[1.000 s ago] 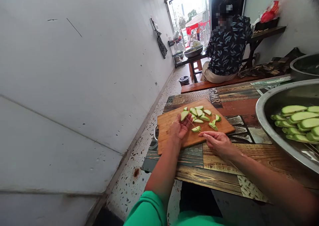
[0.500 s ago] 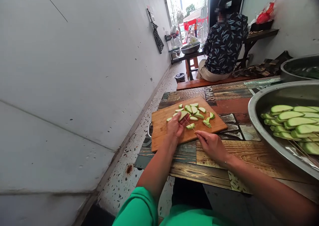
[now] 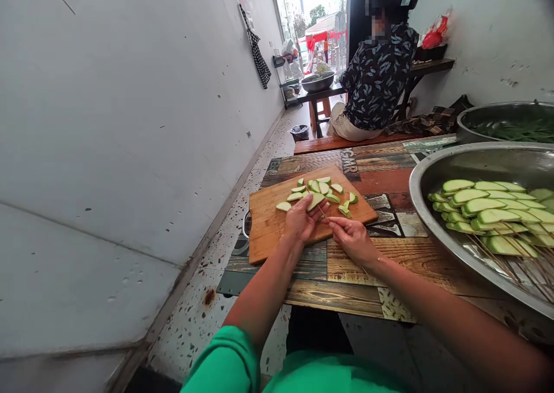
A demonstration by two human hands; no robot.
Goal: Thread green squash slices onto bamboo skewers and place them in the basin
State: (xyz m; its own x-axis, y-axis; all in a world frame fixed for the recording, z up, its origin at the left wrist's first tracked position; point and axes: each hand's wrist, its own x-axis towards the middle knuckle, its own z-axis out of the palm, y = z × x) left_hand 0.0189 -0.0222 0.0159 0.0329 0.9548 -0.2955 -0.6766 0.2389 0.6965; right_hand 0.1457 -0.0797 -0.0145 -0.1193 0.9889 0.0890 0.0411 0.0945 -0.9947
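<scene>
My left hand (image 3: 302, 219) holds a pale green-edged zucchini slice (image 3: 315, 201) over the cutting board (image 3: 270, 231). Pinched in my right hand (image 3: 351, 238) is a thin wooden skewer (image 3: 322, 211), its far end meeting the slice; how deep it goes in, I cannot tell. Several cut zucchini pieces (image 3: 324, 188) lie scattered on the board just beyond my hands. To the right, a large metal basin (image 3: 419, 179) holds zucchini slices (image 3: 493, 217), with wooden skewers (image 3: 497, 251) sticking out toward me.
Behind the basin stands another metal bowl (image 3: 465, 128) with green vegetables. A person (image 3: 381, 81) in a patterned shirt sits on a wooden bench (image 3: 320, 146) beyond the table (image 3: 355, 298). The white wall (image 3: 130, 122) runs along the left.
My right hand has moved along the skewer, closer to the slice and my left hand. The camera view has turned slightly right, showing more of the basin.
</scene>
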